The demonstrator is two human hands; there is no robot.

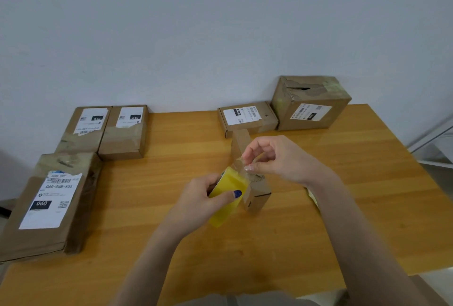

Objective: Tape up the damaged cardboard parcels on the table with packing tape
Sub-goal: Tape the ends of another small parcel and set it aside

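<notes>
At the left edge of the desk (343, 183) lies a large flat parcel (49, 205) with a white label, and glossy tape seems to run across its top. Behind it, two smaller flat parcels (83, 131) (125, 134) sit side by side against the wall, and they too look banded with tape.

In the middle, the left hand (203, 202) grips a yellow tape roll (228, 197), its fingers curled round the rim and the thumb pressed on the roll's outer face. Just to the right, the right hand (277, 158) pinches the loose tape end (241, 166) between thumb and forefinger. Both hands are held over a small narrow parcel (256, 194) that lies lengthwise on the desk.

The step in hand looks like starting a strip for this narrow parcel. Next, the roll should be drawn back to free enough tape. The strip then has to be laid straight along the damaged part, pressed flat and torn off.

Further right at the back sit a flat labelled parcel (247, 118) and a taller box (311, 104). The box top is visibly torn open, so it probably still needs taping.
</notes>
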